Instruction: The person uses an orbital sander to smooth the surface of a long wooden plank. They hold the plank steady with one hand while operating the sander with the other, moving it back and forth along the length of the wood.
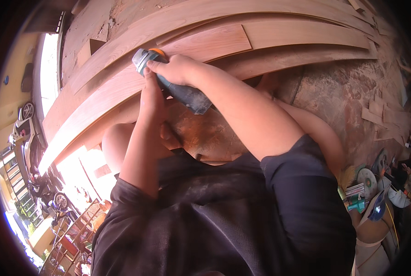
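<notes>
A blue-grey angle grinder (187, 95) with a silver head lies across both my hands, over the near edge of a long pale wooden board (122, 78). An orange disc or rim (157, 51) shows at its head; whether it touches the wood I cannot tell. My right hand (180, 70) is closed over the grinder's body from above, its thumb toward the head. Lower down, my left hand (153, 89) grips the near side close to the head, its fingers mostly hidden. The grinder's dark rear end points back toward me.
Several long boards (302, 34) lie stacked beyond my knees. A dusty floor (325, 87) shows between and beside my legs. Wood scraps (385, 115) lie at the right, with power tools and discs (366, 179) below them. Motorbikes (28, 138) stand at the far left.
</notes>
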Demonstrator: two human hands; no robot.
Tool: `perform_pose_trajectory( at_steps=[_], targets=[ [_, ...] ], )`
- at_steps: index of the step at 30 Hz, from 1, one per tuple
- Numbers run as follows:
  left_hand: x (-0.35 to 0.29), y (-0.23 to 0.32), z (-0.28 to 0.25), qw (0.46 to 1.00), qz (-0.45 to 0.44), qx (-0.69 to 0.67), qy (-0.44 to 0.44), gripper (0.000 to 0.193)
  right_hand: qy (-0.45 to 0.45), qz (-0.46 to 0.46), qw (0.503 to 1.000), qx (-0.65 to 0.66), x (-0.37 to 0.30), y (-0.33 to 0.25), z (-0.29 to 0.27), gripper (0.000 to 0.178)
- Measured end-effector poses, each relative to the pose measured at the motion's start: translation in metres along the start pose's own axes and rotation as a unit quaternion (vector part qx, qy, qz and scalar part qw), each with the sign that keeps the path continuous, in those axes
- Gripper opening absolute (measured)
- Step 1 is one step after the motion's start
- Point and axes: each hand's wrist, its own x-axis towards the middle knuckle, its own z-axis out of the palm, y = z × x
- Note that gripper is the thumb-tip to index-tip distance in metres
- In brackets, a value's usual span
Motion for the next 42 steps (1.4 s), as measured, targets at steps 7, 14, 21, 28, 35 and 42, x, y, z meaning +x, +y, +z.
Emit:
perform_pose_trajectory(
  at_steps=[7, 14, 21, 28, 35, 42],
  targets=[
    [0.038, -0.003, 0.163, 0.963, 0.004, 0.14, -0.228, 0.086, 0.188, 0.071, 0.941, 0.272, -0.082, 0.091, -0.138, 0.078],
    [0.032, -0.003, 0.132, 0.958, 0.019, 0.21, -0.195, 0.087, 0.244, 0.052, 0.928, 0.277, -0.073, 0.092, -0.097, 0.087],
    [0.01, -0.014, -0.033, 0.996, -0.007, 0.09, -0.005, 0.085, 0.058, 0.024, 0.996, 0.06, -0.02, 0.014, 0.023, 0.094],
    [-0.023, -0.043, 0.019, 0.996, 0.033, 0.045, -0.063, 0.076, 0.051, -0.003, 0.997, 0.052, -0.06, 0.053, -0.011, 0.083],
    [0.003, -0.043, 0.159, 0.943, 0.004, 0.198, -0.269, 0.082, 0.264, 0.083, 0.93, 0.241, -0.132, 0.127, -0.11, 0.083],
    [-0.002, -0.02, 0.124, 0.947, -0.007, 0.211, -0.241, 0.083, 0.243, 0.059, 0.927, 0.28, -0.105, 0.117, -0.079, 0.08]
  ],
)
